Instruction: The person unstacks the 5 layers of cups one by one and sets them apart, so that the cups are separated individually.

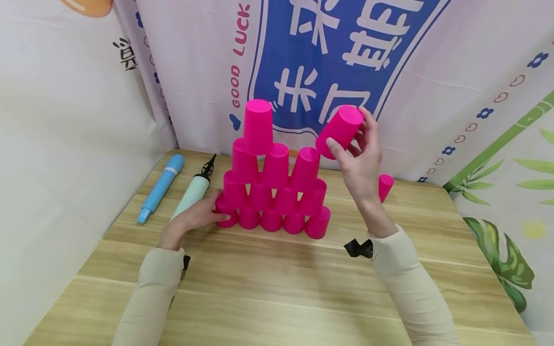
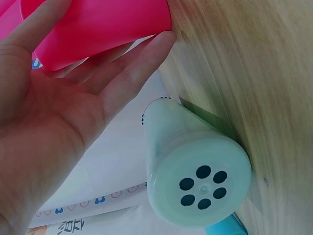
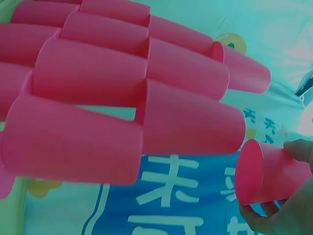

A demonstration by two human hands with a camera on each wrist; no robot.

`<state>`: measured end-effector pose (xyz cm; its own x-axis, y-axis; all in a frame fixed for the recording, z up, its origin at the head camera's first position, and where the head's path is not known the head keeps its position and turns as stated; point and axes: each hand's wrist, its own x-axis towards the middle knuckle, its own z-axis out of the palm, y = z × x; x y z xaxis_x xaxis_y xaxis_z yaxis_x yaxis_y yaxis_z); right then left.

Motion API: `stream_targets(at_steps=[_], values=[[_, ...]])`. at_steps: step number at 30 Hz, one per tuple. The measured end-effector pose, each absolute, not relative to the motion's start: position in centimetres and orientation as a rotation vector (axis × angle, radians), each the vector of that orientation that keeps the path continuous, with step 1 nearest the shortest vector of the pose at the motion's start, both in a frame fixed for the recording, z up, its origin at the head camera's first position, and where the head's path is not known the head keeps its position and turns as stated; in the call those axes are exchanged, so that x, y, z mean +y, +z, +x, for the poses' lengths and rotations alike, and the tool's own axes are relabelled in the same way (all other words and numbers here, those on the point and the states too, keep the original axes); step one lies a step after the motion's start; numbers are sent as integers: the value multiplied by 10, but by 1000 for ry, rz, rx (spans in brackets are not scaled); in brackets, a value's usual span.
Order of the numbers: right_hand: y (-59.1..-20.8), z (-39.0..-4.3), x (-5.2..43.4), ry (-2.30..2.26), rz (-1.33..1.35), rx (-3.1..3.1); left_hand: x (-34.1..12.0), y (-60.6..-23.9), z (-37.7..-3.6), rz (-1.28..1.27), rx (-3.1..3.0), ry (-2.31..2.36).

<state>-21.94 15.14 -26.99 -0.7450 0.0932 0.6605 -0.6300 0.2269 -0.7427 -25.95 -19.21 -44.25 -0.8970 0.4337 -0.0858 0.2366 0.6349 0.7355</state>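
Upside-down pink cups [image 1: 275, 166] stand stacked in a stepped pyramid, with three in the third row and a single top cup [image 1: 258, 127] at its left. My right hand [image 1: 361, 161] grips another pink cup [image 1: 339, 129], tilted with its mouth down and left, beside and above the right end of the third row. In the right wrist view, that held cup [image 3: 279, 171] is apart from the stack. My left hand [image 1: 196, 216] rests at the bottom-left cup [image 1: 227, 221], thumb in front. The left wrist view shows its fingers fairly straight along the pink cup [image 2: 107, 29].
Left of the stack lie a pale green hand pump [image 1: 192, 194] with a black nozzle and a blue tube-shaped thing [image 1: 161, 188]. One more pink cup [image 1: 386, 186] is behind my right wrist. A printed cloth [image 1: 199, 62] hangs behind the wooden table [image 1: 259, 288].
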Motion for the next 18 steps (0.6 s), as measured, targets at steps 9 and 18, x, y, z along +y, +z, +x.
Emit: stream_targets(at_steps=[9, 18], values=[[-283, -221, 169, 1612, 409, -1867, -192, -442, -258, 567, 2607, 1125], [-296, -223, 186, 1616, 338, -1858, -193, -443, -259, 566, 2609, 1123]])
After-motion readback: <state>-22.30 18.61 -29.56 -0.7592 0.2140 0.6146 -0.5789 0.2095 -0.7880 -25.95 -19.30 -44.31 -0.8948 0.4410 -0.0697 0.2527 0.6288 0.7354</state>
